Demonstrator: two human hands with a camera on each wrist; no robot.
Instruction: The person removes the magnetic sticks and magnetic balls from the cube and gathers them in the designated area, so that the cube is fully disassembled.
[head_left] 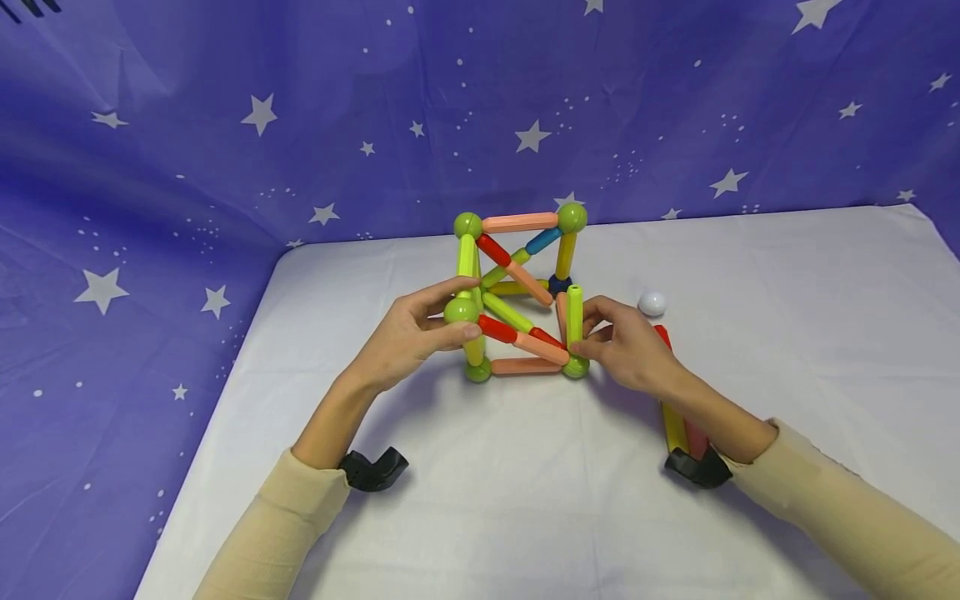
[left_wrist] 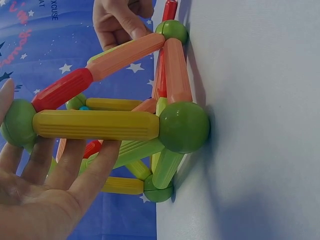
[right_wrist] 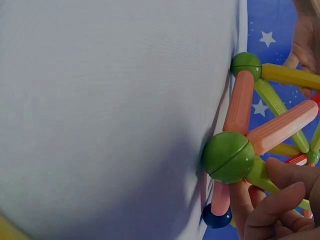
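- The rod-and-ball frame (head_left: 510, 313) stands between the two hands, a boxy shape with diagonal braces.
- The left hand (head_left: 401, 337) holds its near upper corner, thumb and fingers about the upper green ball (head_left: 461, 312).
- The right hand (head_left: 630, 343) pinches the lime upright rod (head_left: 575, 304), which rises from the lower green ball (head_left: 576, 367) just beside the fingertips.
- Done, as far as shows: the side by the left hand has its uprights; beyond the hands, the salmon top rod (head_left: 520, 222) joins two green balls, and the dark blue ball (head_left: 560, 285) sits at a lower far corner.
- Probably left: the lime upright's top has no ball, and no rod runs from it to the neighbouring upper corners. The red-and-salmon brace (head_left: 528, 283) seems to end near it without a joint.
- Likely supplies lie close: the white ball (head_left: 652, 304) just past the right hand, and spare rods (head_left: 675, 427) partly hidden under the right forearm.
- The far table edge runs close behind the frame, along the starry curtain (head_left: 375, 100), so there is little room beyond the hands.
- Wider room lies on the white tablecloth (head_left: 517, 483) between the forearms, and right of the right hand.
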